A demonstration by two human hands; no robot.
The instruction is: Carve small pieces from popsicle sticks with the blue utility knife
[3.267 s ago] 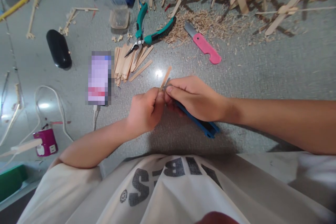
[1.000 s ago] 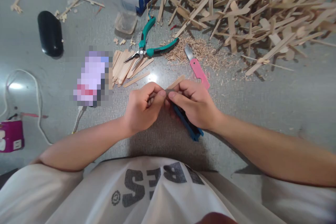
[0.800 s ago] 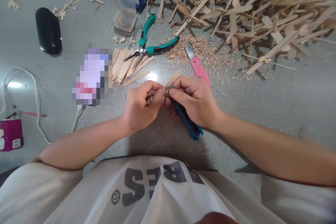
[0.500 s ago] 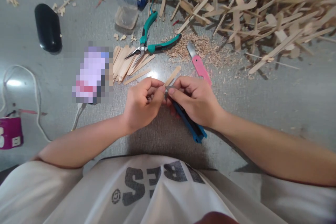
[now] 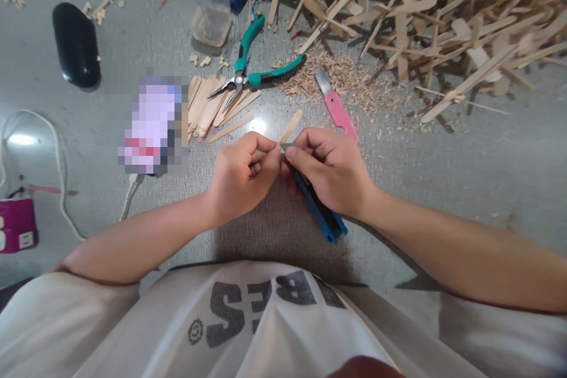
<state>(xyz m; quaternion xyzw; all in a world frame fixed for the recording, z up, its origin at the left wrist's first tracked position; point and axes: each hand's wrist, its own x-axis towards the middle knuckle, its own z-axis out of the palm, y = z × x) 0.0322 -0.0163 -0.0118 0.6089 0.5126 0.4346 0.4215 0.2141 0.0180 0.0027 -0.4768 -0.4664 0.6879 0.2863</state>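
Observation:
My left hand (image 5: 239,180) is closed around the lower end of a flat wooden stick (image 5: 290,126), which points up and to the right. My right hand (image 5: 330,171) grips a blue utility knife (image 5: 323,215); its grey blade meets the stick right where the two hands touch, with my thumb on the blade's back. Both hands hover low over the grey table (image 5: 465,153), just in front of my white shirt.
Beyond the hands lie a row of wooden sticks (image 5: 208,107), green-handled pliers (image 5: 254,68), a pink knife (image 5: 337,111), shavings (image 5: 349,80) and a big heap of sticks (image 5: 420,6). A phone (image 5: 153,125), black case (image 5: 76,44), white cable (image 5: 57,159) and plastic bottle (image 5: 212,0) sit left.
The stick's free end has swung from leaning right to pointing more upward between the hands. The camera view drifted slightly; the hands stay together in the same spot.

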